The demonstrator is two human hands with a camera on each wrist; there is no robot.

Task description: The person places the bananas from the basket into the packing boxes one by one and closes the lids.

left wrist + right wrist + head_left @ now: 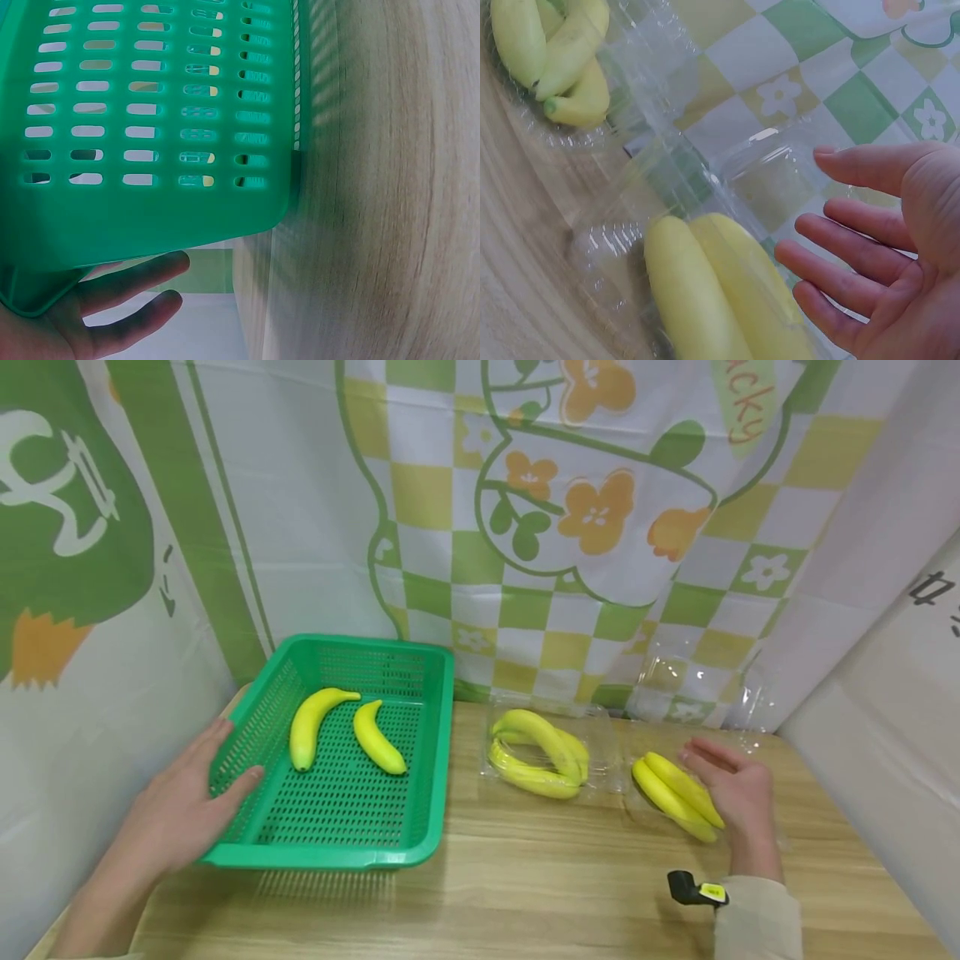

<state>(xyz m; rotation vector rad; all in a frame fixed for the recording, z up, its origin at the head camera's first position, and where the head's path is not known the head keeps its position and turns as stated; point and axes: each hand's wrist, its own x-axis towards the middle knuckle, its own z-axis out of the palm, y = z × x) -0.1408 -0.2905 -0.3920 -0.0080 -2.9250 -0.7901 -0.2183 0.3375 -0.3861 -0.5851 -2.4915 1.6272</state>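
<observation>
The head view is taken from above, directed forward and down across the light wood-grain tabletop (540, 885) toward a green-and-white checked cloth (423, 556). In the left wrist view, rolled sideways, the slotted green plastic basket (150, 217) is faced from outside at close range. In the tilted right wrist view, two smooth yellow bananas (690, 292) are faced closely, the cloth beyond. Basket and bananas are each shared with the head view.

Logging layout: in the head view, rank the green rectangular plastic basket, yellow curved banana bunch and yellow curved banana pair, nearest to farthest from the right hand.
1. Banana pair: just left of the right hand.
2. Banana bunch: farther left, middle.
3. Green basket: farthest left.
</observation>
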